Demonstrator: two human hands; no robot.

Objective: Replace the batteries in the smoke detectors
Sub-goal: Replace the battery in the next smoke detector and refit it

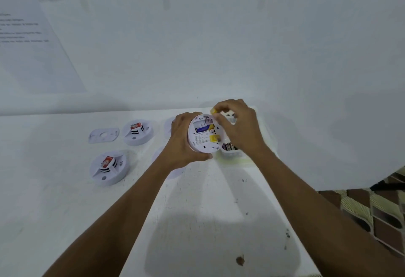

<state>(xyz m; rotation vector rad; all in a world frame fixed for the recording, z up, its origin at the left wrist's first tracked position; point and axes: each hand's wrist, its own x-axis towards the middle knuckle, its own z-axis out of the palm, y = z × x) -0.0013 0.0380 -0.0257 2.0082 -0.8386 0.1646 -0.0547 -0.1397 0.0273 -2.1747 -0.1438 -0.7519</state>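
White, scuffed tabletop [197,222] fills the near part of our view, and our two bare forearms reach forward across it. Our left hand [184,143] grips a round white plastic smoke detector [205,134] by its rim, holding it above the table and tilted so its open back faces us. Inside the back we see a printed label, a yellow tab and a battery with a blue and yellow wrapper seated in the compartment. Our right hand [238,123] is curled over the detector's upper right edge, with the fingertips pinching a small yellow-ended object [213,111]; it looks like a battery end, though blur leaves us unsure. Just behind the right wrist sits a small clear plastic tray [232,156] holding dark cylindrical batteries [229,146]. To the left, two more round white smoke detectors lie on the table, one nearer [109,167] and one farther [137,132], each with a red-labelled block on top. A flat white mounting plate [103,135] lies left of the farther one. Beyond the table, paper sheets [32,42] hang on the white wall.
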